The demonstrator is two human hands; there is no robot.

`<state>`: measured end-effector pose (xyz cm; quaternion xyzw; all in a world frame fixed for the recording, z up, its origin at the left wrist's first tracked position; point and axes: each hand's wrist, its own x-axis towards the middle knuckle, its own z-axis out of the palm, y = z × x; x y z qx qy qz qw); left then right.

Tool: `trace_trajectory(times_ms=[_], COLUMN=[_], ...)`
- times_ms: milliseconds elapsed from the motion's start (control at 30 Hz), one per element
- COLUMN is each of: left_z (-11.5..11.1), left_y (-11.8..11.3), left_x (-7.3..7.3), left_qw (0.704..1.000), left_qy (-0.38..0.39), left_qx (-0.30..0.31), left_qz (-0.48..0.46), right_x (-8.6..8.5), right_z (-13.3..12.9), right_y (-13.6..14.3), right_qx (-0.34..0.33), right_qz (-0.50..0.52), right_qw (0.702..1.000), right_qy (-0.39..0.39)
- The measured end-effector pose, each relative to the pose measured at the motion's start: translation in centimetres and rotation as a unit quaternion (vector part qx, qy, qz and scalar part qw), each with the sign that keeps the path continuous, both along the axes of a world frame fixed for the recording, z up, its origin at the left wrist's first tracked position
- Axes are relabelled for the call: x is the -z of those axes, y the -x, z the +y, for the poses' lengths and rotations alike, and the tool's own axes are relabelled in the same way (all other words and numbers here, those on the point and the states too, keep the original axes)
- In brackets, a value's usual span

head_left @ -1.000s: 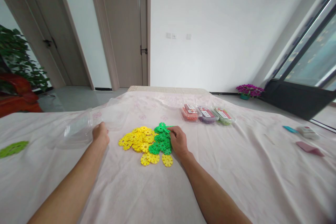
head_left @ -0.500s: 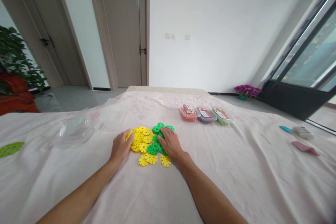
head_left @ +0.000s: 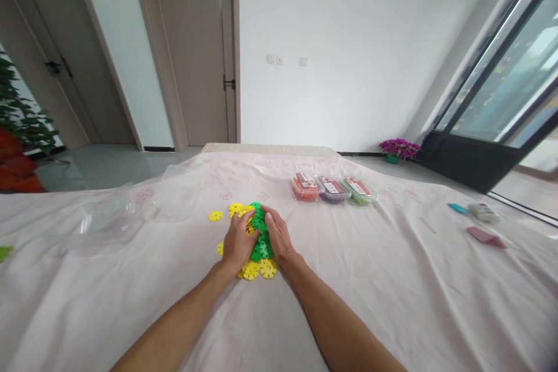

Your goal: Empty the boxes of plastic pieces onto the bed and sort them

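A heap of small notched plastic discs lies on the pink-white cloth, yellow discs (head_left: 267, 268) at the left and front, green discs (head_left: 260, 249) at the right. My left hand (head_left: 238, 244) is cupped over the yellow side, thumb and fingers apart, and hides part of the heap. Against the green side rests my right hand (head_left: 279, 235), its fingers stretched out along the discs' edge. The two hands press in on the heap from both sides. One loose yellow disc (head_left: 215, 216) lies apart, left of the heap, and another peeks out beside my left hand.
Three lidded clear boxes, with orange (head_left: 306, 187), purple (head_left: 333, 189) and green (head_left: 360, 190) contents, stand behind to the right. An open clear plastic box (head_left: 102, 215) and a clear lid (head_left: 176, 195) lie at left. A pink cloth piece (head_left: 486, 237) and small items lie far right.
My left hand has moved right, over the yellow discs, pushing the heap together. My right hand has shifted to the heap's right edge. A few yellow discs are left behind; the view has turned slightly right.
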<state>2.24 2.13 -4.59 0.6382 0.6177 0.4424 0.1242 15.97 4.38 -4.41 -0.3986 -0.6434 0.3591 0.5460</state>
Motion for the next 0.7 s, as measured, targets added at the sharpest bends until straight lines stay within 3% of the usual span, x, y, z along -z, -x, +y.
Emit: trace_trajectory(times_ms=[167, 267, 367, 500, 600, 700], left_z=[0.8, 0.0, -1.6, -3.0, -2.7, -1.7], left_y=[0.3, 0.3, -0.6, -1.6, -1.4, -0.3], left_x=[-0.5, -0.9, -1.2, -1.0, -0.9, -1.1], left_qw=[0.993, 0.993, 0.99, 0.97, 0.967, 0.975], left_qy=[-0.092, -0.09, -0.05, 0.013, 0.02, -0.004], left_qx=[-0.008, 0.043, 0.109, 0.098, 0.087, 0.084], left_qz=[-0.07, -0.055, 0.078, 0.224, 0.237, 0.204], right_x=[0.8, 1.5, 1.8, 1.1, 0.2, -0.5], right_z=[1.6, 2.8, 3.4, 2.8, 1.9, 1.3], right_y=[-1.2, -2.1, -2.6, -2.3, -2.0, -2.0], right_qx=[0.14, 0.202, 0.167, 0.045, 0.008, -0.011], right_qz=[0.021, -0.011, -0.088, -0.201, -0.226, -0.156], right_qw=[0.99, 0.979, 0.982, 0.978, 0.973, 0.987], right_qy=[0.007, 0.021, 0.016, -0.039, -0.052, -0.02])
